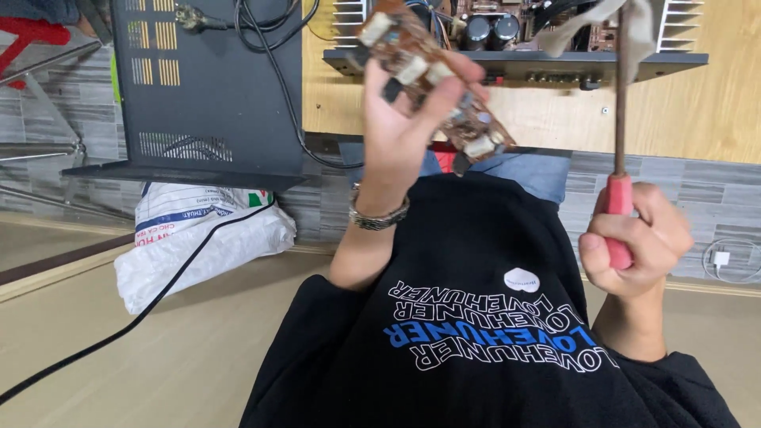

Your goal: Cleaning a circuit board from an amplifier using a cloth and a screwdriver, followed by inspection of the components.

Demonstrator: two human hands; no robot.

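My left hand (400, 119) is raised in front of me and grips a brown circuit board (432, 83) studded with white and dark components, held tilted. My right hand (634, 242) is closed around the red handle of a tool (618, 214) whose long brown shaft (621, 95) points up toward the open device. A metal bracelet (379, 215) sits on my left wrist. My black shirt with printed lettering (491, 325) fills the lower middle of the view.
An open electronic chassis (515, 36) with capacitors and heat-sink fins rests on a wooden surface (713, 111). A black vented metal cover (202, 87) stands at left, with black cables (273, 47) over it. A white plastic bag (202, 234) lies on the floor.
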